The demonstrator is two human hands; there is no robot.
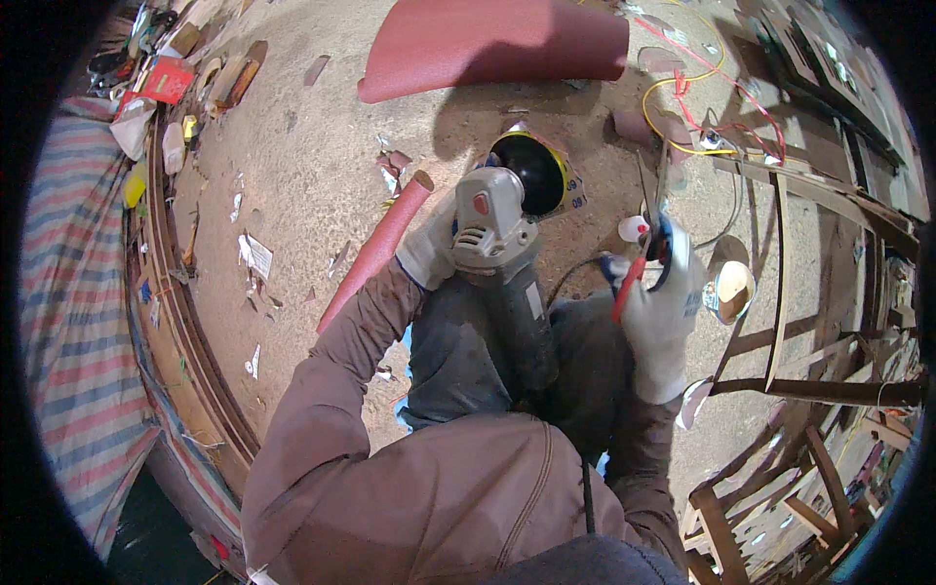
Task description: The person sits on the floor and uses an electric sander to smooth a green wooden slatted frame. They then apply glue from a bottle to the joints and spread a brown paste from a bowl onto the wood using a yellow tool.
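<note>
My left hand [429,246], in a white work glove, is wrapped round the head of a grey angle grinder [492,222]. The grinder's dark body rests across my lap. Its round black backing pad [529,175] faces away from me, with a yellow-edged printed sheet [573,185] behind it. My right hand [663,302], gloved too, holds a pair of scissors [651,200] with red on the handle. The blades point away from me and stand slightly apart. A narrow red roll [380,249] of sandpaper-like sheet lies left of the grinder.
A large curled red sheet [487,49] lies ahead on the dusty floor. Yellow and red cords [682,88] run at the far right. A white tub [731,291] stands near my right hand. Wooden frames [819,390] crowd the right; striped cloth [88,322] hangs on the left.
</note>
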